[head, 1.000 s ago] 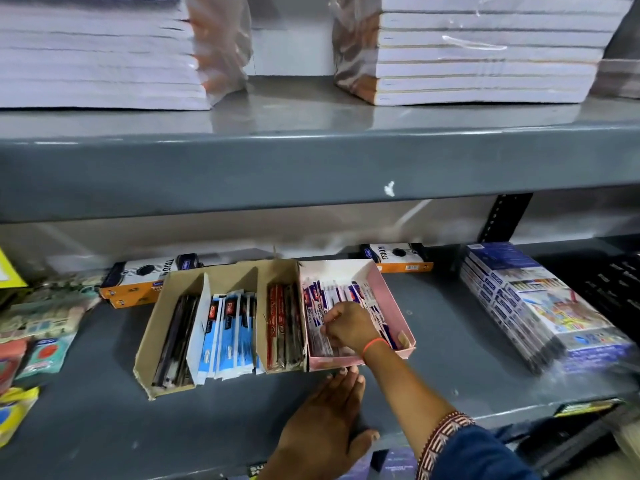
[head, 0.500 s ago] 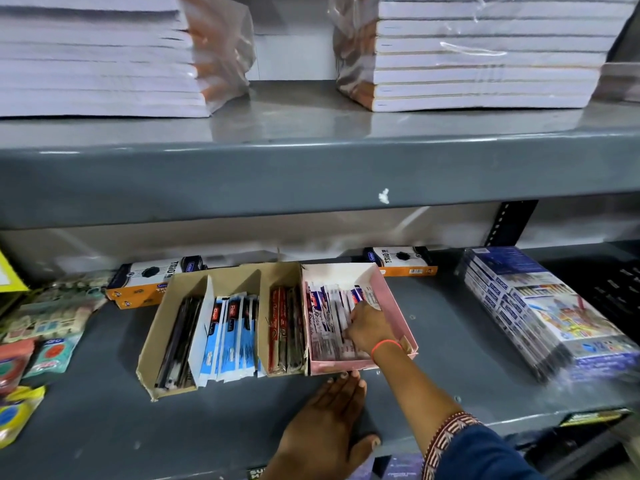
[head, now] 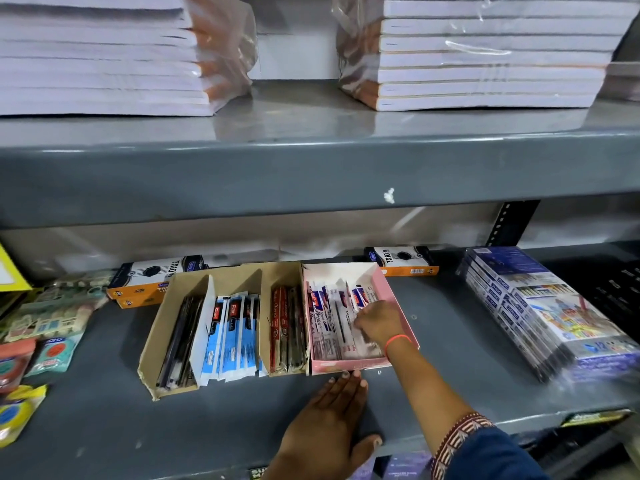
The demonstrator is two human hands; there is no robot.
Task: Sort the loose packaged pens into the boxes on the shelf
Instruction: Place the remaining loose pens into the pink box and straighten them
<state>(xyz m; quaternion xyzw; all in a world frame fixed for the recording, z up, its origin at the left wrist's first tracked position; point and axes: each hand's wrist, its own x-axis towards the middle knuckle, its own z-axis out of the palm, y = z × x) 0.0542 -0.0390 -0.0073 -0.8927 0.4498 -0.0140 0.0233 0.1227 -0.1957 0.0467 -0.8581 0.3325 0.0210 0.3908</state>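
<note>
A pink box (head: 347, 366) stands on the grey shelf, holding white packaged pens (head: 328, 317) with red and blue print. My right hand (head: 379, 323) is inside it, on the right side, with its fingers curled on some of these packs. My left hand (head: 325, 424) lies flat and open on the shelf, its fingertips touching the pink box's front wall. To the left stands a brown cardboard box (head: 152, 344) with compartments of black pens (head: 180, 341), blue packaged pens (head: 232, 337) and red and dark packaged pens (head: 285, 327).
Orange-and-white flat boxes (head: 156, 275) lie behind the pen boxes, another (head: 401, 261) at the back right. A stack of wrapped colour sets (head: 540, 313) sits to the right, small packets (head: 48, 313) to the left. The upper shelf (head: 311, 171) overhangs, bearing notebook stacks (head: 485, 53).
My right hand has moved from the middle of the pink box to its right side and a little further back. My left hand has stayed flat at the box front.
</note>
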